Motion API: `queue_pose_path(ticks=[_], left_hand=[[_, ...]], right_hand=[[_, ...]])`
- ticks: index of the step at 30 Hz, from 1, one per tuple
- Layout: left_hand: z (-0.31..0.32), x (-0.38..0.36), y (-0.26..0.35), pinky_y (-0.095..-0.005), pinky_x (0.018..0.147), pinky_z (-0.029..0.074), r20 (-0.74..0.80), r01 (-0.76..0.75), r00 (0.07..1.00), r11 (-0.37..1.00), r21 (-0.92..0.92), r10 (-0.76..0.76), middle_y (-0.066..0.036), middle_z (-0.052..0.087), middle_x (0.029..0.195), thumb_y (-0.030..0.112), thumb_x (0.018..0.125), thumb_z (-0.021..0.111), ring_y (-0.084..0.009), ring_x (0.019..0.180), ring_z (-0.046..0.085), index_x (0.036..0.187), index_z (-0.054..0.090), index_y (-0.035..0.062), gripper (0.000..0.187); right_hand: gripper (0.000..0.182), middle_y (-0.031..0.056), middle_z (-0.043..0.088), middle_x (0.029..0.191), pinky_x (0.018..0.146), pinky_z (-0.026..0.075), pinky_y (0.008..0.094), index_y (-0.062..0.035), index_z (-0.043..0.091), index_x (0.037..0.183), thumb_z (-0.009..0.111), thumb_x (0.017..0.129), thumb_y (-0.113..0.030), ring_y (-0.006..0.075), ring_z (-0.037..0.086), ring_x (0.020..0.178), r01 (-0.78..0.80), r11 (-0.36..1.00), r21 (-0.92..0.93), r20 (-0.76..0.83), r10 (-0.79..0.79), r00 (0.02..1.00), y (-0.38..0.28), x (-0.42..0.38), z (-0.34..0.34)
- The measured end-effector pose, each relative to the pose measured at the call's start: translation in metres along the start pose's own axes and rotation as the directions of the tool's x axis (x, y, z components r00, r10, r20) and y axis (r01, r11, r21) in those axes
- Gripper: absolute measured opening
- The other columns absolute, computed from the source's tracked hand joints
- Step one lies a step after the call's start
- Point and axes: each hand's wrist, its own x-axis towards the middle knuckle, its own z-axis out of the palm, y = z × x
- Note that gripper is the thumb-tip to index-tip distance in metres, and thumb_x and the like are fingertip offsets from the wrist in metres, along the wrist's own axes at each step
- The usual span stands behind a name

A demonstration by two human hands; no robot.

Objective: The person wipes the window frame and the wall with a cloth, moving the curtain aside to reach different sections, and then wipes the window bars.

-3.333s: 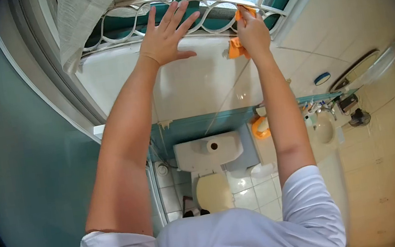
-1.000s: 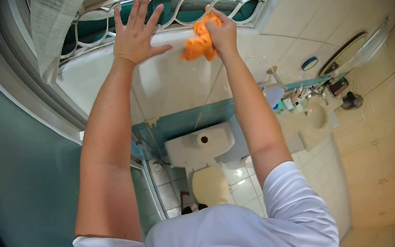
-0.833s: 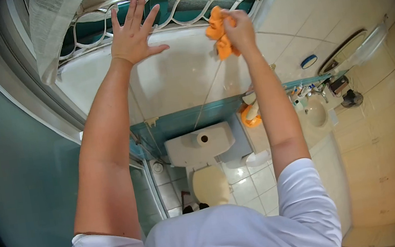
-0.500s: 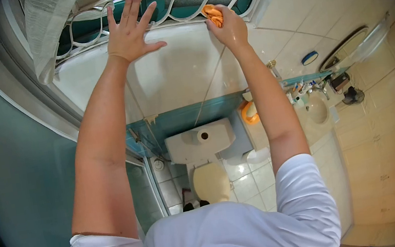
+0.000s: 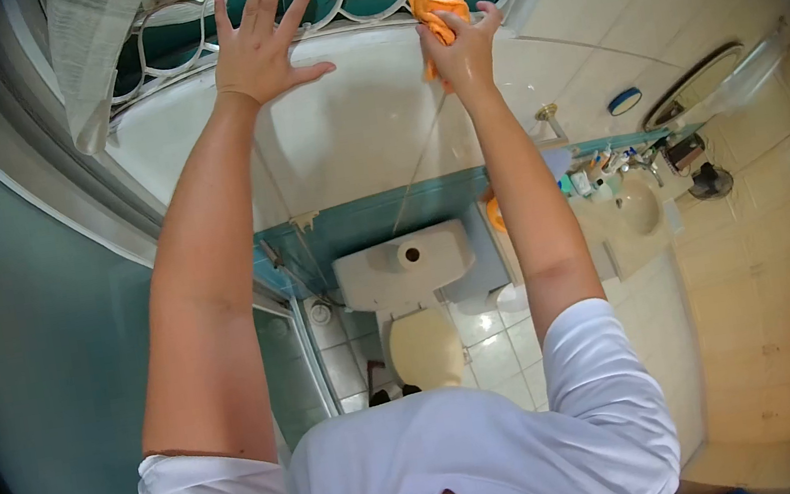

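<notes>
My left hand lies with fingers spread against the white window grille and the top of the tiled wall. Nothing is held in it. In my right hand is an orange cloth, bunched between thumb and fingers at the right end of the grille's lower edge. One end of the cloth hangs below the hand, over the wall tiles. Some of the right fingers point up and away from the cloth.
Below my arms stands a toilet with a cistern and a closed lid. A washbasin with bottles beside it is at right, under an oval mirror. A pale curtain hangs at the window's left. A glass panel runs along the left.
The cloth has opened out from a tight bunch, and one end now hangs down. My right fingers have loosened and stretched upward. My left hand stays spread in nearly the same place.
</notes>
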Motion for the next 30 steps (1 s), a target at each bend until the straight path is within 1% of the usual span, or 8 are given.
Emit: queue_pose_path(ticks=[4,7,11,12,21,25,28,30], left_hand=[[0.002,-0.001,-0.001,-0.0614,0.104,0.011,0.005,0.006,1.0,1.0,0.0,-0.006,-0.01,0.013,0.152,0.074,0.06,0.06,-0.0235,0.14,0.013,0.14,0.033,0.0284,0.095],[0.002,-0.001,-0.001,-0.0614,0.104,0.01,-0.011,-0.003,1.0,1.0,-0.03,0.002,-0.009,0.013,0.152,0.073,0.061,0.06,-0.0231,0.14,0.012,0.14,0.034,0.0285,0.095],[0.002,-0.002,-0.002,-0.0619,0.104,0.01,-0.027,-0.001,1.0,1.0,-0.022,0.0,-0.009,0.013,0.152,0.073,0.062,0.06,-0.023,0.14,0.012,0.139,0.035,0.0286,0.092],[0.002,-0.002,-0.002,-0.0619,0.104,0.01,-0.025,-0.003,1.0,1.0,-0.02,0.003,-0.009,0.013,0.152,0.072,0.062,0.06,-0.0229,0.14,0.012,0.139,0.035,0.0287,0.092],[0.004,-0.002,-0.003,-0.061,0.105,0.011,-0.028,-0.003,1.0,1.0,-0.016,0.003,-0.008,0.014,0.152,0.072,0.061,0.06,-0.0228,0.14,0.013,0.138,0.035,0.0297,0.092],[0.004,-0.003,-0.003,-0.0608,0.106,0.01,0.011,0.015,1.0,1.0,-0.002,-0.015,-0.008,0.012,0.152,0.072,0.062,0.06,-0.0228,0.14,0.013,0.139,0.034,0.03,0.092],[0.004,-0.002,-0.003,-0.06,0.106,0.008,-0.001,0.005,1.0,1.0,-0.021,-0.005,-0.008,0.011,0.152,0.072,0.062,0.06,-0.022,0.14,0.011,0.139,0.034,0.0299,0.092],[0.003,-0.002,-0.002,-0.0594,0.107,0.008,-0.012,-0.001,1.0,1.0,-0.03,0.0,-0.008,0.011,0.152,0.073,0.062,0.06,-0.0213,0.14,0.011,0.139,0.034,0.0293,0.092]], right_hand=[[0.035,0.0225,0.055,0.099,0.085,0.046,0.0373,-0.0067,0.067,0.104,0.065,0.075,-0.026,0.0349,0.056,0.095,-0.139,0.99,0.018,0.348,0.124,0.929,0.014,0.015,-0.001],[0.037,0.0207,0.056,0.098,0.084,0.046,0.0376,-0.0094,0.066,0.107,0.063,0.074,-0.026,0.0343,0.056,0.093,-0.256,0.965,0.064,0.201,0.239,0.95,0.03,0.03,-0.022],[0.037,0.0195,0.054,0.098,0.083,0.046,0.0387,-0.0106,0.066,0.109,0.061,0.074,-0.025,0.0328,0.055,0.093,-0.135,0.988,0.078,0.294,0.107,0.95,0.039,0.023,-0.033],[0.038,0.0204,0.054,0.096,0.084,0.045,0.0383,-0.0109,0.066,0.109,0.059,0.075,-0.027,0.0334,0.054,0.093,-0.048,0.998,-0.047,0.385,0.063,0.921,0.039,0.022,-0.032],[0.044,0.0229,0.054,0.098,0.086,0.044,0.0417,-0.0143,0.062,0.115,0.047,0.079,-0.033,0.0353,0.054,0.094,0.032,0.968,-0.249,0.546,0.113,0.83,0.04,0.034,-0.019],[0.045,0.0226,0.055,0.104,0.091,0.042,0.0413,-0.0176,0.058,0.121,0.048,0.079,-0.031,0.0361,0.051,0.104,0.169,0.934,-0.314,0.71,0.113,0.695,0.041,0.045,-0.034],[0.045,0.0216,0.057,0.1,0.085,0.046,0.0387,-0.0143,0.059,0.12,0.05,0.079,-0.029,0.0335,0.058,0.091,0.069,0.98,-0.189,0.615,0.063,0.786,0.054,0.04,-0.026],[0.045,0.0215,0.059,0.098,0.077,0.049,0.0361,-0.0119,0.06,0.119,0.051,0.078,-0.027,0.0311,0.06,0.08,-0.11,0.99,-0.088,0.69,0.14,0.71,0.056,0.045,-0.026]])
